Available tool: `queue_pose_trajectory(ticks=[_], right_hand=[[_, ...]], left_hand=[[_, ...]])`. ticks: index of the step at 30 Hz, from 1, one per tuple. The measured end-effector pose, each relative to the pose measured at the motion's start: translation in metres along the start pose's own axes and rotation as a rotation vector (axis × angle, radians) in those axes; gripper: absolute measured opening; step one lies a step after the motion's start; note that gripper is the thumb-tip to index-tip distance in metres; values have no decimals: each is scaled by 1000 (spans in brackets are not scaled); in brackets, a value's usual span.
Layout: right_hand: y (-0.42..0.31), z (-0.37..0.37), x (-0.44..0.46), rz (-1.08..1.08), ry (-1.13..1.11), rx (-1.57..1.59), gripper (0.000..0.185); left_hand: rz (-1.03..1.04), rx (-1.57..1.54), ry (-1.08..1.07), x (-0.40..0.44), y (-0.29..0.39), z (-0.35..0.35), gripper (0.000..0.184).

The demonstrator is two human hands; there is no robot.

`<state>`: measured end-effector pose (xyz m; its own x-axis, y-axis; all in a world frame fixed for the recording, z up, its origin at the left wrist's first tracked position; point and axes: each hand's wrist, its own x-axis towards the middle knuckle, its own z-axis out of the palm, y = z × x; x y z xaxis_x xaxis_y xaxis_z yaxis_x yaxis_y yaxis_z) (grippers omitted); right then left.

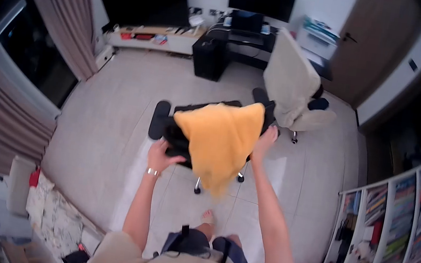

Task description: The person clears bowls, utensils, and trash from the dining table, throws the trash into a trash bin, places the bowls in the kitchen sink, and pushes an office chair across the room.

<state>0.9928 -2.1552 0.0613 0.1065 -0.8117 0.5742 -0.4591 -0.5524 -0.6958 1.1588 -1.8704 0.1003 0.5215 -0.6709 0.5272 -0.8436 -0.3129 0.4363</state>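
Note:
A black office chair (175, 138) stands in front of me, with a yellow-orange cloth (220, 138) draped over it. One corner of the cloth hangs down toward me. My left hand (162, 156) grips the chair's near left edge, its thumb stretched along the black part. On the other side, my right hand (265, 142) holds the chair's right edge beside the cloth; its fingertips are partly hidden. A padded armrest (159, 120) sticks out at the left, and the chair's castors show below.
A second chair with a pale cover (291, 83) stands beyond, at the right. Behind it are a black desk (253, 59) and a printer (314, 41). A low TV cabinet (174, 44) lines the back wall. A full bookshelf (385, 231) is on my right, a patterned sofa (56, 212) on my left.

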Motion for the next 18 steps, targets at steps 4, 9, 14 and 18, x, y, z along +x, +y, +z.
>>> queue_pose_trajectory(ticks=[4, 9, 14, 18], right_hand=[[-4, 60, 64, -45, -121, -56, 49], [-10, 118, 133, -67, -305, -262, 49], [8, 173, 185, -245, -259, -172, 37], [17, 218, 213, -187, -291, -137, 35]], left_hand=[[-64, -42, -83, 95, -39, 25, 57], [-70, -74, -171, 197, -90, 54, 56], [-10, -39, -164, 278, -140, 90, 57], [-38, -48, -151, 331, -172, 112, 63]])
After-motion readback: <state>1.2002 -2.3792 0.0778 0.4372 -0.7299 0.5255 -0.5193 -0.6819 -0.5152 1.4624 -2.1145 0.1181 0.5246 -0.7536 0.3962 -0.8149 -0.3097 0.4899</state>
